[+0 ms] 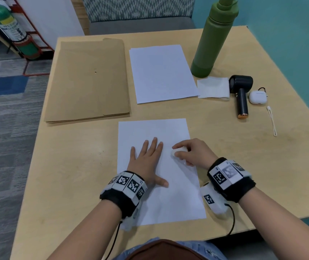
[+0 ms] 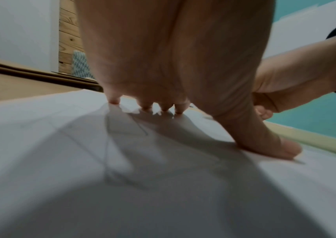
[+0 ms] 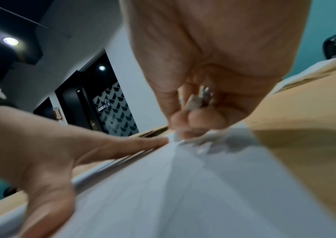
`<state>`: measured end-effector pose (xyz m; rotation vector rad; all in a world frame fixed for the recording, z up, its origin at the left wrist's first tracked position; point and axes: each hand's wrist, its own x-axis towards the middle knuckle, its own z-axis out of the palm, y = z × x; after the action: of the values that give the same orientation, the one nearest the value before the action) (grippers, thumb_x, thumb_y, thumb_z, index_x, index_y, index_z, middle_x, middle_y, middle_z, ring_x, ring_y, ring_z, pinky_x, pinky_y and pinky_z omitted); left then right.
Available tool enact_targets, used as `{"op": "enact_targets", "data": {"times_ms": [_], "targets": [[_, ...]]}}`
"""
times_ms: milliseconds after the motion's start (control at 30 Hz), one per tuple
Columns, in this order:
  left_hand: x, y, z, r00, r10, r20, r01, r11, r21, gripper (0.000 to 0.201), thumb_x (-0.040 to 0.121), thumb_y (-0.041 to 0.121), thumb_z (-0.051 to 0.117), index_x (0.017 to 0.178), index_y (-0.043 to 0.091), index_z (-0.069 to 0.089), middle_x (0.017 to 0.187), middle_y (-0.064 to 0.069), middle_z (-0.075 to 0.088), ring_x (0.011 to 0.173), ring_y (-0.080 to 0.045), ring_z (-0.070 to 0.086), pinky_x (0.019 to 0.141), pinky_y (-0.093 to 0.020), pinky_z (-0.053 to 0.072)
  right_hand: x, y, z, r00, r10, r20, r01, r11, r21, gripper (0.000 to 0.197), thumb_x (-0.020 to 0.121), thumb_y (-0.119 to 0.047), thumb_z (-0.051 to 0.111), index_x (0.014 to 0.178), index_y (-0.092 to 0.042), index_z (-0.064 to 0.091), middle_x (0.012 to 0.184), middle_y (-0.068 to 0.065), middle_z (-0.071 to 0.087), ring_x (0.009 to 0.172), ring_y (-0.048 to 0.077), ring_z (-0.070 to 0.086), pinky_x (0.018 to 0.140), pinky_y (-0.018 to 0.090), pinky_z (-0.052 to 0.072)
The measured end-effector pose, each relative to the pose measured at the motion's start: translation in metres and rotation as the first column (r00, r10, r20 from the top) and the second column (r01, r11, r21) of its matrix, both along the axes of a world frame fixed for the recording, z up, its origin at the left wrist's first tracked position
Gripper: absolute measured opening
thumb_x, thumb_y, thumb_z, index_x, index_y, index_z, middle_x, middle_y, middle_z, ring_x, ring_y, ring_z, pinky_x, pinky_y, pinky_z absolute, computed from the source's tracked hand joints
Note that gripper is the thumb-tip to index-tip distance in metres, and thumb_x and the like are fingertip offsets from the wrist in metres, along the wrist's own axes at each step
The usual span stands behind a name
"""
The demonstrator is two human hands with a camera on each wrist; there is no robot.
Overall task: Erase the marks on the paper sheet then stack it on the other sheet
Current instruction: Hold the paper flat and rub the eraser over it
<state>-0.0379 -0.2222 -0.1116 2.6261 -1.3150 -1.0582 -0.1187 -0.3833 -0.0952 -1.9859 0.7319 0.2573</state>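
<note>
A white paper sheet (image 1: 153, 132) lies near the table's front edge. My left hand (image 1: 148, 158) presses flat on it, fingers straight and spread; faint pencil lines (image 2: 110, 145) show under the palm in the left wrist view. My right hand (image 1: 187, 152) pinches a small white eraser (image 1: 176, 152) against the sheet, just right of the left fingers. In the right wrist view the fingertips (image 3: 193, 120) curl down onto the paper sheet (image 3: 183, 185). The other sheet (image 1: 163, 72), blank, lies further back on the table.
A brown envelope (image 1: 90, 79) lies at the back left. A green bottle (image 1: 213, 38), folded tissue (image 1: 213, 87), black handheld fan (image 1: 241, 94), white earbud case (image 1: 258, 97) and white strap (image 1: 271, 121) sit at the right. The wooden table (image 1: 71, 166) ends just before my body.
</note>
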Motion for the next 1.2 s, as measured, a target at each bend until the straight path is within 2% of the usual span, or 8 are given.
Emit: {"op": "enact_targets", "data": {"times_ms": [67, 167, 267, 433, 633, 833, 967, 1200], "targets": [[0.001, -0.001, -0.001, 1.000, -0.007, 0.013, 0.007, 1.000, 0.002, 0.126, 0.069, 0.065, 0.068, 0.148, 0.023, -0.020, 0.154, 0.005, -0.030, 0.142, -0.019, -0.025, 0.112, -0.052, -0.013, 0.004, 0.008, -0.003, 0.997, -0.065, 0.044, 0.069, 0.991, -0.111, 0.025, 0.085, -0.016, 0.059, 0.108, -0.010, 0.066, 0.083, -0.001, 0.067, 0.061, -0.005, 0.062, 0.062, 0.013, 0.048], [0.001, -0.001, -0.003, 1.000, -0.008, 0.029, 0.008, 1.000, 0.001, 0.127, 0.068, 0.067, 0.067, 0.147, 0.021, -0.021, 0.153, 0.006, -0.030, 0.143, -0.018, -0.024, 0.112, -0.051, -0.013, 0.001, 0.033, -0.012, 0.998, 0.057, 0.008, -0.054, 0.974, -0.219, 0.030, 0.087, -0.022, 0.056, 0.115, -0.014, 0.064, 0.120, 0.005, 0.065, 0.113, 0.015, 0.058, 0.095, 0.020, 0.039], [0.002, -0.001, -0.003, 0.999, -0.009, 0.033, 0.009, 1.000, 0.005, 0.128, 0.068, 0.069, 0.066, 0.147, 0.019, -0.023, 0.153, 0.006, -0.030, 0.143, -0.018, -0.024, 0.112, -0.050, -0.013, -0.004, 0.041, -0.013, 0.985, 0.163, -0.056, -0.171, 0.971, -0.168, 0.031, 0.086, -0.025, 0.056, 0.115, -0.019, 0.065, 0.120, 0.006, 0.065, 0.112, 0.018, 0.058, 0.094, 0.023, 0.040], [0.002, -0.001, -0.002, 0.999, -0.019, 0.041, 0.019, 1.000, 0.023, 0.128, 0.069, 0.068, 0.065, 0.146, 0.019, -0.023, 0.153, 0.006, -0.030, 0.143, -0.018, -0.024, 0.113, -0.050, -0.013, 0.008, 0.021, -0.009, 0.999, -0.007, 0.035, 0.015, 0.975, -0.223, 0.028, 0.086, -0.023, 0.058, 0.111, -0.014, 0.067, 0.120, 0.003, 0.066, 0.117, 0.016, 0.056, 0.095, 0.018, 0.035], [0.002, 0.000, -0.002, 0.999, -0.036, 0.037, 0.035, 0.999, 0.029, 0.126, 0.070, 0.066, 0.066, 0.147, 0.019, -0.024, 0.153, 0.005, -0.030, 0.143, -0.018, -0.024, 0.113, -0.051, -0.012, -0.004, 0.042, -0.011, 0.960, 0.261, -0.101, -0.273, 0.951, -0.145, 0.028, 0.084, -0.027, 0.058, 0.110, -0.022, 0.067, 0.121, 0.003, 0.065, 0.114, 0.017, 0.058, 0.099, 0.029, 0.043], [0.002, -0.002, -0.002, 0.998, -0.036, 0.052, 0.033, 0.998, 0.054, 0.127, 0.070, 0.065, 0.066, 0.146, 0.020, -0.024, 0.153, 0.006, -0.031, 0.142, -0.018, -0.025, 0.113, -0.050, -0.012, 0.009, 0.031, -0.007, 0.995, 0.097, -0.024, -0.100, 0.972, -0.215, 0.029, 0.086, -0.025, 0.058, 0.112, -0.018, 0.066, 0.117, 0.005, 0.067, 0.110, 0.020, 0.060, 0.096, 0.025, 0.042], [0.001, -0.001, -0.003, 0.999, -0.026, 0.031, 0.025, 0.999, 0.027, 0.129, 0.068, 0.066, 0.068, 0.147, 0.019, -0.023, 0.153, 0.006, -0.030, 0.143, -0.019, -0.024, 0.112, -0.051, -0.013, -0.020, 0.048, -0.002, 0.959, 0.245, -0.141, -0.258, 0.962, -0.086, 0.029, 0.084, -0.025, 0.060, 0.112, -0.021, 0.067, 0.089, -0.007, 0.066, 0.086, 0.007, 0.059, 0.081, 0.018, 0.037], [0.002, -0.002, -0.003, 0.998, -0.042, 0.039, 0.040, 0.998, 0.049, 0.129, 0.068, 0.068, 0.066, 0.146, 0.018, -0.025, 0.153, 0.005, -0.031, 0.142, -0.019, -0.025, 0.113, -0.052, -0.012, 0.005, 0.035, -0.009, 0.999, 0.031, -0.009, -0.032, 0.984, -0.174, 0.028, 0.086, -0.024, 0.059, 0.113, -0.018, 0.066, 0.124, 0.002, 0.064, 0.119, 0.014, 0.055, 0.096, 0.016, 0.034]]}}
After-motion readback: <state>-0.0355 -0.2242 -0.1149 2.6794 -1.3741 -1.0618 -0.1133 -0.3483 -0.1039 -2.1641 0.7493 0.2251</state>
